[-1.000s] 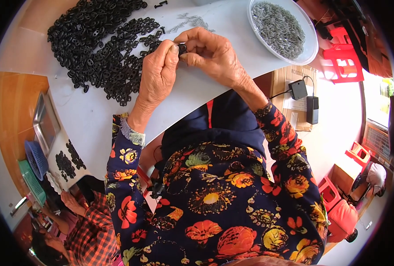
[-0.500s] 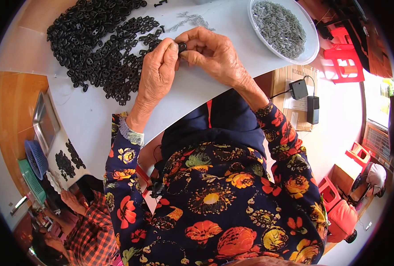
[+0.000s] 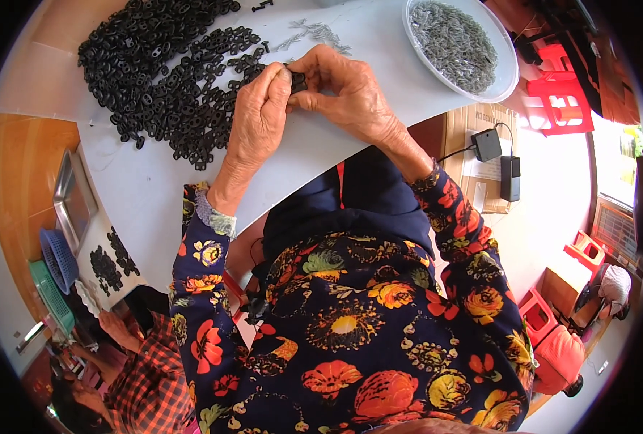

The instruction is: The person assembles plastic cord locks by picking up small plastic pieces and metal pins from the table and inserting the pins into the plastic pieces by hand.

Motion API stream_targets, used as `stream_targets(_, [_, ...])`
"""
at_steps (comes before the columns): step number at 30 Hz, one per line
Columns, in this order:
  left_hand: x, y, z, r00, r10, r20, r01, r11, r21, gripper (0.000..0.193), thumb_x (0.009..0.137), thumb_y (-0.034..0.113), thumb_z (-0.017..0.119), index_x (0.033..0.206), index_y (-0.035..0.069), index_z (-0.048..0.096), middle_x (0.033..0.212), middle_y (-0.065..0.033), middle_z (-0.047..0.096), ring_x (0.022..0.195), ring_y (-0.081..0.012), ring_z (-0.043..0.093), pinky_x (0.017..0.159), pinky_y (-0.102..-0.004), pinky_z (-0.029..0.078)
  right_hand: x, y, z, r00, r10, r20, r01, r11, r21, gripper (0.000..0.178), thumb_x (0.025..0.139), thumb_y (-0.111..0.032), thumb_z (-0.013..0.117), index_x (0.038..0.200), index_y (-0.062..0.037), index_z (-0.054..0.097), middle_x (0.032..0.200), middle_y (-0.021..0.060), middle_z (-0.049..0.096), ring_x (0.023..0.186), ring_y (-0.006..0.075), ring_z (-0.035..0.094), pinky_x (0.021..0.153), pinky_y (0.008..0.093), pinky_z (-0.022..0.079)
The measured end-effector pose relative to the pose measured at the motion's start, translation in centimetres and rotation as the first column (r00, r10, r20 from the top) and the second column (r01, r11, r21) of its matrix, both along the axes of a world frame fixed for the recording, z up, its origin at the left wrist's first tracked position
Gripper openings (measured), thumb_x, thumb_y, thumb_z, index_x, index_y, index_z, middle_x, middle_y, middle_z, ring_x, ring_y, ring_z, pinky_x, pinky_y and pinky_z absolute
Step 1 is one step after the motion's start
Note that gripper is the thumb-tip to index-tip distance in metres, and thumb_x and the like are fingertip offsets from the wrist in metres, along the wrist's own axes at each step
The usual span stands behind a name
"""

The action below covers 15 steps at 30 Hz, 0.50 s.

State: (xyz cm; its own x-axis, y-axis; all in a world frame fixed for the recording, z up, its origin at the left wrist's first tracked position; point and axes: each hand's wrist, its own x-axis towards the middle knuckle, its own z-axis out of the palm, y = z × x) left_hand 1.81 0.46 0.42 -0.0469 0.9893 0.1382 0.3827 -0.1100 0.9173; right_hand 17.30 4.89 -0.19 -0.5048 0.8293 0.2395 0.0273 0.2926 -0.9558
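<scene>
Between my two hands is a small black plastic piece [image 3: 297, 82], partly hidden by the fingers. My left hand [image 3: 260, 108] pinches it from the left, thumb and forefinger pressed together. My right hand [image 3: 347, 90] has its thumb and fingertips closed on the piece's right side. To the left lies a big heap of black plastic parts [image 3: 155, 72], small ovals with holes, spread toward my left wrist. Beyond my hands a few thin clear pieces [image 3: 314, 32] lie loose on the white table [image 3: 278, 177].
A round translucent tub [image 3: 509, 72] full of small clear pieces stands at the right. Below it is a cardboard box [image 3: 473, 192] with a black adapter [image 3: 487, 145]. A metal tray [image 3: 75, 199], blue basket [image 3: 58, 260] and a person in a checked shirt [image 3: 151, 376] are at left.
The black piece has turned between my fingertips and shows a longer side now. My right fingers have shifted slightly around it; both hands stay in about the same place.
</scene>
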Motion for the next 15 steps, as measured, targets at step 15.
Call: stream_targets(15, [-0.13,0.26,-0.37,1.0,-0.021,-0.013,0.021,1.0,0.002,0.025,0.097,0.021,0.045,0.091,-0.002,0.05,0.061,-0.0098,0.042,0.054,-0.0173,0.037,0.051,-0.0329,0.036,0.11,-0.03,0.17,0.997,-0.045,0.056,0.04,0.995,0.096,0.028,0.072,-0.01,0.076,0.092,-0.0012,0.058,0.067,0.0033,0.057,0.062,0.0112,0.054,0.06,0.0271,0.047])
